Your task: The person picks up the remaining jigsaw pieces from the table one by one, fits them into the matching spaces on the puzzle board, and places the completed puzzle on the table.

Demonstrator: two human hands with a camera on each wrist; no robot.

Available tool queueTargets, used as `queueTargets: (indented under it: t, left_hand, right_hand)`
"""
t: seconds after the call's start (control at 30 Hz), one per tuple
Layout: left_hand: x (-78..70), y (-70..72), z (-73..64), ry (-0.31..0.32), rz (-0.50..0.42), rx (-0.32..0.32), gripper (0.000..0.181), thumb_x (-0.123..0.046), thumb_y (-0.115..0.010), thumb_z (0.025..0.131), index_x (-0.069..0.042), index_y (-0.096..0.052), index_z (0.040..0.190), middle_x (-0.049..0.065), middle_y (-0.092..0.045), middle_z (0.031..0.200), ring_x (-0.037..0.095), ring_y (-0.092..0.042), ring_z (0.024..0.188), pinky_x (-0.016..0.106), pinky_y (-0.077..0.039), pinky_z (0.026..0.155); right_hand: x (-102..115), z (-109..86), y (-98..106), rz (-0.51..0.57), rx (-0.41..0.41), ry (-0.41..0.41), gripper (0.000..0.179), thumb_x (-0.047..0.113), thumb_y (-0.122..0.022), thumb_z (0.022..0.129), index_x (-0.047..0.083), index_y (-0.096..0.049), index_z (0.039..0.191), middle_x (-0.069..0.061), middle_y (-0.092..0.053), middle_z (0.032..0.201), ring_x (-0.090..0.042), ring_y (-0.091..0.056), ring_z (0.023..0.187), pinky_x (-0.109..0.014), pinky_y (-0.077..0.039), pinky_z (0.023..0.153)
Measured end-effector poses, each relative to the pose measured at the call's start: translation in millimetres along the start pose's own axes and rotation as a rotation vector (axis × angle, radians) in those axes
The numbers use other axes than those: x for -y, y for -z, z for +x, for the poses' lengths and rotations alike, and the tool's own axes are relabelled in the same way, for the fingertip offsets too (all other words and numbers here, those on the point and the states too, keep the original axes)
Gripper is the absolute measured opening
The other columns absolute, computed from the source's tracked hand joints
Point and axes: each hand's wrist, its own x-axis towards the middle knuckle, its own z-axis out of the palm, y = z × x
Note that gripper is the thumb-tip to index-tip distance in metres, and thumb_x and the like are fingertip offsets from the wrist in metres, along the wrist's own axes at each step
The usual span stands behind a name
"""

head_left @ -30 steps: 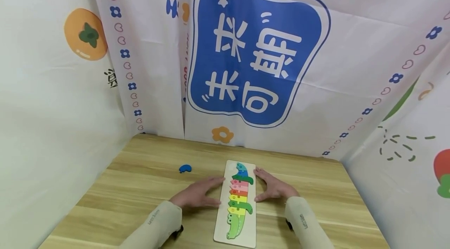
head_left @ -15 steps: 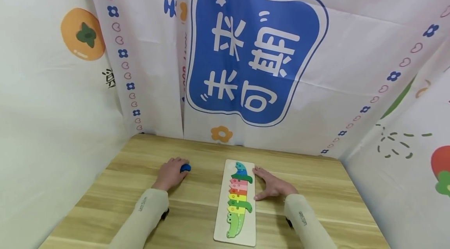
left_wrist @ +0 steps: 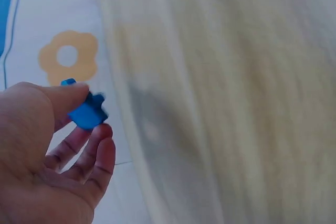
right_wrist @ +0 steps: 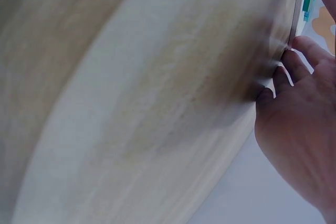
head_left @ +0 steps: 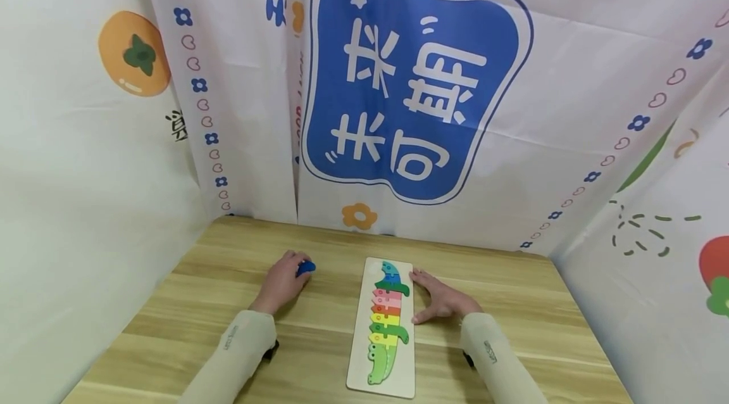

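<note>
A blue puzzle piece (head_left: 305,267) is pinched between the thumb and fingers of my left hand (head_left: 283,282), left of the board. The left wrist view shows the same blue puzzle piece (left_wrist: 88,113) held clear of the tabletop, its knobbed edge visible. A pale crocodile puzzle board (head_left: 355,366) lies lengthwise on the table with colourful pieces set in it. Along the board's right edge rests my right hand (head_left: 447,301), thumb and fingers spread. In the right wrist view, the fingertips of my right hand (right_wrist: 299,114) touch the table by the board's edge.
The wooden table (head_left: 501,353) runs back to a printed white cloth (head_left: 262,157). More cloth hangs along the left and right sides of the table.
My left hand has left the board's left edge, reached left to the blue puzzle piece and picked it up. My right hand stays beside the board.
</note>
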Motion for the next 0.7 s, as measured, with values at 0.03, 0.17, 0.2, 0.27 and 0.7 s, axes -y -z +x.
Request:
queueTargets:
  t: [0.03, 0.17, 0.2, 0.27, 0.7]
  left_hand:
    - [-0.8, 1.0, -0.5, -0.004, -0.019, -0.002, 0.022, -0.013, -0.078, 0.094, -0.008, -0.069, 0.114, 0.013, -0.064, 0.106, 0.028, -0.067, 0.094, 0.049, -0.058, 0.083]
    - [-3.5, 5.6, -2.1, -0.031, -0.077, 0.004, 0.015, -0.012, -0.079, 0.092, -0.016, -0.065, 0.093, 0.003, -0.063, 0.090, 0.016, -0.059, 0.078, 0.035, -0.053, 0.070]
    - [-4.3, 7.1, -2.7, -0.037, -0.093, 0.009, 0.015, -0.013, -0.078, 0.093, -0.017, -0.064, 0.090, 0.001, -0.063, 0.087, 0.014, -0.059, 0.077, 0.033, -0.051, 0.069]
    - [-6.2, 9.4, -3.7, -0.029, -0.153, 0.028, 0.013, -0.015, -0.075, 0.096, -0.017, -0.066, 0.088, -0.002, -0.065, 0.083, 0.012, -0.060, 0.076, 0.029, -0.051, 0.069]
    - [-19.3, 13.5, -11.3, 0.035, -0.890, 0.293, 0.049, -0.011, -0.055, 0.108, -0.001, -0.043, 0.154, 0.026, -0.066, 0.117, 0.044, -0.070, 0.110, 0.055, -0.055, 0.100]
  right_hand:
    - [-1, 0.2, 0, 0.001, -0.001, 0.002, 0.116, 0.048, -0.092, 0.073, 0.020, -0.028, 0.165, -0.006, -0.014, 0.175, -0.039, -0.009, 0.161, -0.064, -0.017, 0.126]
    - [-2, 0.0, 1, -0.004, 0.007, 0.003, 0.116, 0.047, -0.092, 0.074, 0.020, -0.027, 0.166, -0.007, -0.013, 0.175, -0.039, -0.008, 0.161, -0.065, -0.016, 0.126]
    - [-2, -0.1, 0, -0.005, 0.007, 0.002, 0.116, 0.047, -0.092, 0.074, 0.020, -0.027, 0.166, -0.007, -0.013, 0.175, -0.039, -0.008, 0.161, -0.065, -0.016, 0.126]
    - [-1, -0.5, 1, -0.008, 0.011, -0.003, 0.116, 0.048, -0.092, 0.074, 0.021, -0.027, 0.166, -0.006, -0.013, 0.175, -0.039, -0.008, 0.161, -0.065, -0.016, 0.126]
    - [1, -3.0, 2, 0.008, 0.009, -0.010, 0.115, 0.048, -0.092, 0.075, 0.021, -0.027, 0.166, -0.006, -0.012, 0.175, -0.039, -0.007, 0.161, -0.066, -0.015, 0.126]
